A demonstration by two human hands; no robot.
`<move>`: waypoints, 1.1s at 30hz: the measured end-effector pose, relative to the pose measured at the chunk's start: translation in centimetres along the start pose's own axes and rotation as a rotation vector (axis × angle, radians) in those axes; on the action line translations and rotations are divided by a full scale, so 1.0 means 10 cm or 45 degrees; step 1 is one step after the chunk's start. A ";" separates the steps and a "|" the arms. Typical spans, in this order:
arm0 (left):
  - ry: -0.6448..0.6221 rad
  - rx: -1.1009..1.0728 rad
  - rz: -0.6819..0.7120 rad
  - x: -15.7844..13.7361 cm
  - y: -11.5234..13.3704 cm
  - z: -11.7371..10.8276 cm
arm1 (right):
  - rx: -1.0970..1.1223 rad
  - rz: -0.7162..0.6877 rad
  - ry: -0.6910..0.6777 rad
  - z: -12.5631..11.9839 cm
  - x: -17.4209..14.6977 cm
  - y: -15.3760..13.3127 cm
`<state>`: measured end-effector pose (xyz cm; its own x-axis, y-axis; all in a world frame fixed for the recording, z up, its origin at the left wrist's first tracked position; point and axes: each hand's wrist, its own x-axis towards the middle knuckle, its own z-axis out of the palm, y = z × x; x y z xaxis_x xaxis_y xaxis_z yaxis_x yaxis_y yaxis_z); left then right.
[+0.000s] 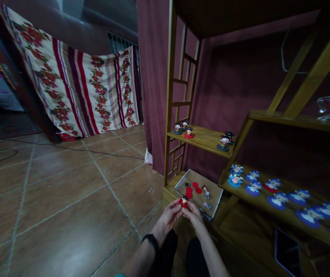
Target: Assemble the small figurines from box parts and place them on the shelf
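Between my fingertips is a small doll figurine (184,200) with black hair and red clothes, on a red round base. My left hand (170,214) pinches it from the left side, and my right hand (194,214) grips it from the right. Just beyond my hands lies a shallow white box (213,187) on the lowest shelf. Inside it are several red discs (195,184), a black-haired figurine (205,191) and other small pieces (207,205) too small to make out.
More dark-haired figurines (224,143) stand on the wooden shelf (205,137) above the box. On the right shelf are several blue-and-white figurines (278,200) on round bases. A dark phone-like slab (287,252) lies lower right. A cable (95,151) crosses the tiled floor (66,215).
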<state>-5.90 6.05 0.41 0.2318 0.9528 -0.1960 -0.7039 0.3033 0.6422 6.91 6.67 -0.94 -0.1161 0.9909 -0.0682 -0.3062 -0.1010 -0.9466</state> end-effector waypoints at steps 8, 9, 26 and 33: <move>0.072 -0.026 -0.014 0.02 -0.06 -0.01 | -0.011 0.009 0.049 0.04 -0.02 -0.06; 0.074 -0.027 -0.020 0.02 -0.06 0.00 | -0.018 0.000 0.045 0.04 -0.02 -0.06; 0.172 -0.005 -0.109 0.17 -0.10 -0.07 | 0.055 -0.056 0.133 0.08 0.08 -0.06; 0.178 0.054 -0.129 0.19 -0.07 -0.06 | -0.033 -0.085 0.184 0.06 0.12 0.00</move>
<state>-5.36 7.65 -0.87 0.2025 0.9106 -0.3603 -0.6524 0.3998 0.6439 6.16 7.82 -0.86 0.0413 0.9980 -0.0480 -0.2842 -0.0344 -0.9582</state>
